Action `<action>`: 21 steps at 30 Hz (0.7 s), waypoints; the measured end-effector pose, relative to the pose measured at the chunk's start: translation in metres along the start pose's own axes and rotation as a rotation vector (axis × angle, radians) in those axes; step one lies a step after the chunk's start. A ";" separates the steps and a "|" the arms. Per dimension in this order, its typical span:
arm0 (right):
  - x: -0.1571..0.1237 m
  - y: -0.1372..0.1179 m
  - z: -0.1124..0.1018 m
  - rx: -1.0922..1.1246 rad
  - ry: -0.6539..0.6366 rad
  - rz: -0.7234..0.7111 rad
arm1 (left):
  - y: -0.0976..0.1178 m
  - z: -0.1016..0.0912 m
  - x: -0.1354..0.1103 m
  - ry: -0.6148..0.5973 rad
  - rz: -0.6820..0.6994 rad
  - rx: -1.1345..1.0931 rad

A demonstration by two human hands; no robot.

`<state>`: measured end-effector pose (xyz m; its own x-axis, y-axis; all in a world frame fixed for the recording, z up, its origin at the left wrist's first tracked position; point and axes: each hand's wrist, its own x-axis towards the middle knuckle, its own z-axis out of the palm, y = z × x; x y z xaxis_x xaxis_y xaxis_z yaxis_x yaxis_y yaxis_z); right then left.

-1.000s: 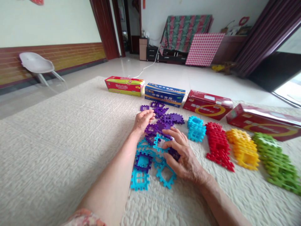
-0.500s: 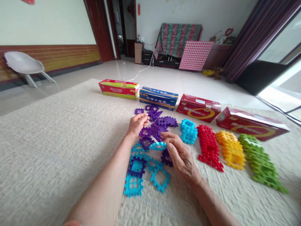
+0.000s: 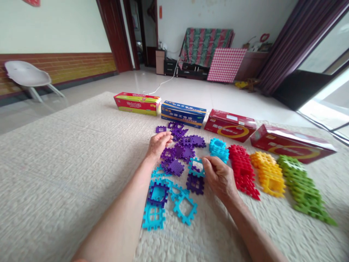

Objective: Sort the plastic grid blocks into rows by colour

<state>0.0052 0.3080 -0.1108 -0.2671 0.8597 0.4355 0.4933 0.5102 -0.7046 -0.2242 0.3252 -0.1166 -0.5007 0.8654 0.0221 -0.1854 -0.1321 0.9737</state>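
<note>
My right hand (image 3: 220, 177) pinches a light-blue interlocking plastic tile (image 3: 192, 169) by its right edge, raised above a dark purple tile (image 3: 195, 185). Beside the purple tiles (image 3: 188, 153), my left hand (image 3: 160, 144) has its fingers curled together; whatever may be in them is hidden. Below the hands lie loose light-blue tiles (image 3: 154, 215), some overlapping, with a purple square tile (image 3: 165, 203) on top of them. A solid purple tile (image 3: 176, 167) rests just left of the held one. To the right of the purple group is a small pile of light-blue tiles (image 3: 218, 148).
Rows of red tiles (image 3: 242, 169), yellow tiles (image 3: 268, 171) and green tiles (image 3: 302, 189) lie to the right. Behind stand a red-and-yellow box (image 3: 137, 104), a blue box (image 3: 183, 115) and two dark red boxes (image 3: 230, 125), all on a textured cream mat (image 3: 68, 163).
My right hand has moved right with the light-blue tile, which has turned from nearly edge-on to show its face. The solid purple tile beneath has come into view. My left hand stays put.
</note>
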 end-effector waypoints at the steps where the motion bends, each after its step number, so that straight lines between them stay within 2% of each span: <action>1: 0.000 -0.001 -0.001 0.017 -0.037 0.009 | 0.000 0.000 0.000 0.000 -0.001 0.002; 4: 0.003 -0.004 -0.011 0.116 -0.096 0.059 | -0.001 -0.001 0.000 -0.003 0.003 0.001; 8: 0.011 0.004 -0.043 0.155 -0.055 0.105 | -0.003 -0.001 0.000 -0.007 0.006 -0.012; 12: 0.020 0.022 -0.069 -0.031 -0.035 -0.034 | -0.003 -0.002 0.000 -0.006 0.001 -0.019; 16: 0.020 0.029 -0.071 -0.190 -0.001 -0.171 | -0.001 -0.001 0.000 -0.002 -0.009 -0.011; 21: 0.014 0.028 -0.064 -0.241 0.007 -0.184 | 0.001 0.000 -0.002 0.010 -0.008 0.006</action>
<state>0.0680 0.3325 -0.0885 -0.3649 0.7527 0.5481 0.6194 0.6357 -0.4607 -0.2232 0.3231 -0.1159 -0.5076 0.8615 0.0117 -0.1848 -0.1221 0.9752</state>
